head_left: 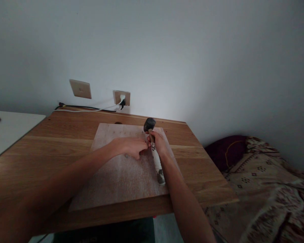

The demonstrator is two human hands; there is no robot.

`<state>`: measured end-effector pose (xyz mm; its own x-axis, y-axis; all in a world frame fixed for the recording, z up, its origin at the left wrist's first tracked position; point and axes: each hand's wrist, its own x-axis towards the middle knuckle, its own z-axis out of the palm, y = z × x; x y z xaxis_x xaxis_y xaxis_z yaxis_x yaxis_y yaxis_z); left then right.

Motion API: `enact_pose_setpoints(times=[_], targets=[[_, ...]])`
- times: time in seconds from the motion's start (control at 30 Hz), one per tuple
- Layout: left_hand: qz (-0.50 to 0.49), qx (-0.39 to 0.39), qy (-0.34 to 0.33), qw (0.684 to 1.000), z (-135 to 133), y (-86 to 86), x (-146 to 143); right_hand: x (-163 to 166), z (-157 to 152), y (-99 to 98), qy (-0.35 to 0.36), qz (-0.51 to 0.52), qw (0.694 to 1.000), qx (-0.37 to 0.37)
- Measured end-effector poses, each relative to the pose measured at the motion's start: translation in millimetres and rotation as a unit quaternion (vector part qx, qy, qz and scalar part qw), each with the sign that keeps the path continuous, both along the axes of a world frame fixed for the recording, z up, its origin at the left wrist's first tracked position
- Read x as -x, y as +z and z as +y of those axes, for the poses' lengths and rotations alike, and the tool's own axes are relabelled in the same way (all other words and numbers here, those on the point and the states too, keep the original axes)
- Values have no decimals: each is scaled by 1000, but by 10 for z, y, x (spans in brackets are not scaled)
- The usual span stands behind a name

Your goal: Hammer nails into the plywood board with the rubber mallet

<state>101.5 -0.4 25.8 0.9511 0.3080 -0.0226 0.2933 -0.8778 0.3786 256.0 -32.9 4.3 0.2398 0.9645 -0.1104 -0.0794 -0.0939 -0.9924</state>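
Observation:
A pale wooden board lies on the wooden table, with a row of small dark marks, perhaps nails or holes, near its far edge. My right hand grips a hammer high on its shaft, close below the dark head; the whitish, worn handle slants down toward me over the board. My left hand is closed above the board, its fingertips meeting those of my right hand beside the shaft. Whatever sits between the left fingers is too small or hidden to make out.
Around the board extends the wooden table. White and black cables run along its back edge to a wall socket. A white surface adjoins at the left. Patterned bedding and a dark purple cushion lie at the right.

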Motion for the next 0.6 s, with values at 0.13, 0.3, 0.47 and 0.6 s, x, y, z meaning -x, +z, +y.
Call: enact_pose_setpoints(times=[0.13,0.3,0.47,0.6], targets=[[-36,44,2,998,45,-10,12,1,0,8,0,7,1000,2],[-103,131,23,986,383,-42,142,-41,8,15,-13,16,1000,4],[-274,138,190,933,818,-272,286,-45,13,11,-18,23,1000,10],[-282,105,235,925,898,-467,311,-19,2,12,-11,21,1000,14]])
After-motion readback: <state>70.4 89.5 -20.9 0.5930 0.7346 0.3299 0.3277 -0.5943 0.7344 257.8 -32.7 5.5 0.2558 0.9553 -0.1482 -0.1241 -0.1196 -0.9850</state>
